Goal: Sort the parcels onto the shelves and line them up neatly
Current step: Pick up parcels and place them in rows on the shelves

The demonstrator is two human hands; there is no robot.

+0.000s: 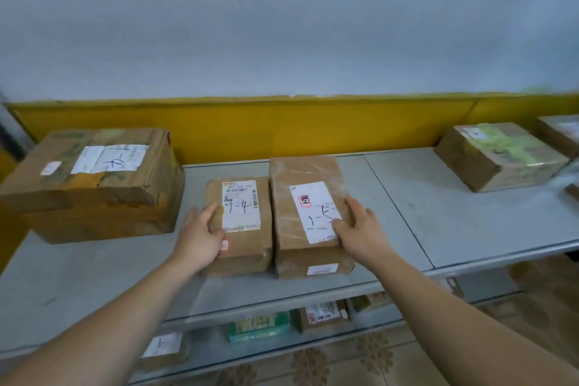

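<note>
Forearms, both bare, reach up from the bottom edge toward the top shelf point(454, 213). Under it a lower shelf carries a green box point(258, 327) and brown parcels, their labels too blurred to read.

On the top shelf, near its front edge, two parcels lie flat just beside each other. The left hand point(200, 236) lies against the left edge of the small parcel point(247, 257), fingers fairly straight, thumb on top, grip loose rather than clamped. Its white label has a barcode and "1-4" written by hand. The right hand point(360, 229) rests likewise on the right edge of the long parcel point(291, 229), fingers spread, thumb on the label. That label shows a red stamp and "1-" with a further mark, perhaps a 5.

Further back to the left sits a big box point(94, 185) marked what looks like "1-4". Far right, a taped box point(498, 157) stands against the yellow wall band point(282, 125).
</note>
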